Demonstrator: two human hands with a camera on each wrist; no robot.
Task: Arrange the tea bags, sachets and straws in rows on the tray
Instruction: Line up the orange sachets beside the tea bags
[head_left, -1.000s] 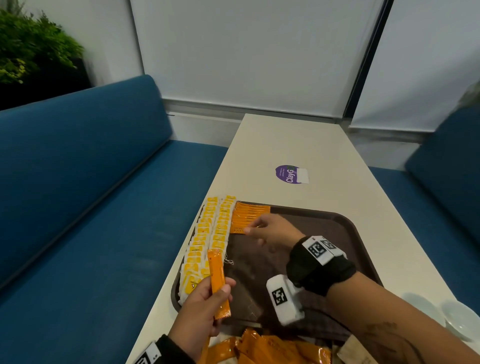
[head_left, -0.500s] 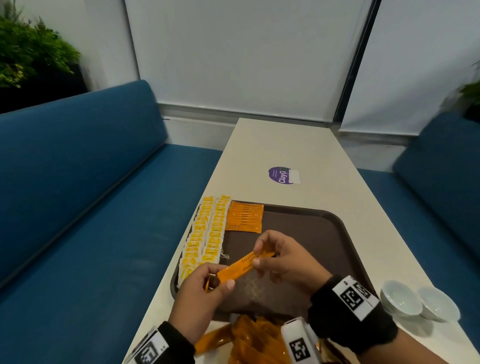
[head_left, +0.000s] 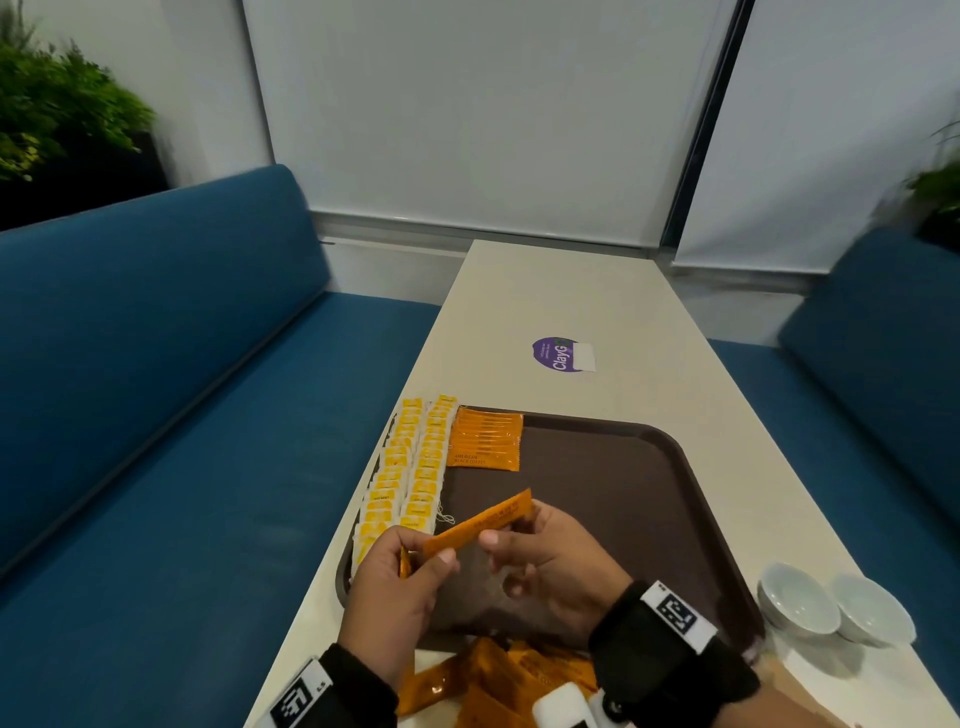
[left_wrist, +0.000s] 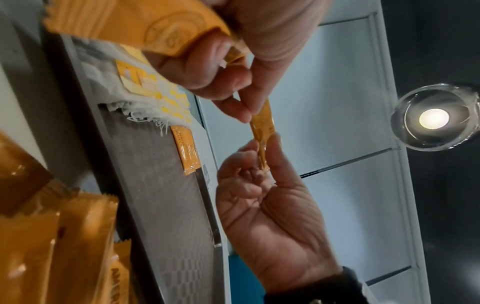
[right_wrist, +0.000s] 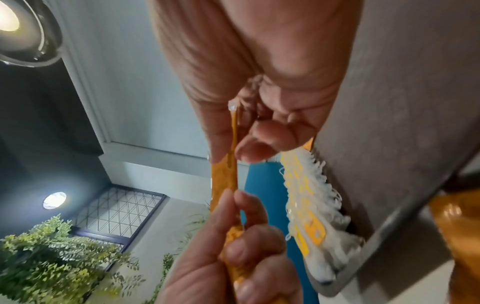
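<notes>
Both hands hold one slim orange sachet (head_left: 480, 522) above the near left part of the brown tray (head_left: 649, 467). My left hand (head_left: 426, 551) pinches its near end, and my right hand (head_left: 511, 527) pinches its far end. In the left wrist view a second orange sachet (left_wrist: 145, 26) lies in the left palm. Two rows of yellow-and-white tea bags (head_left: 410, 467) run along the tray's left side. A short row of orange sachets (head_left: 485, 441) lies beside them at the far end. The wrist views show the pinched sachet (left_wrist: 262, 125) (right_wrist: 226, 176) edge-on.
A loose pile of orange sachets (head_left: 498, 680) lies on the table in front of the tray. Two small white bowls (head_left: 831, 605) stand to the tray's right. A purple sticker (head_left: 558, 354) marks the table further back. Blue benches flank the table.
My right hand came back from the far sachet row and took the far end of the sachet my left hand held upright. The sachet now lies slanted between both hands.
</notes>
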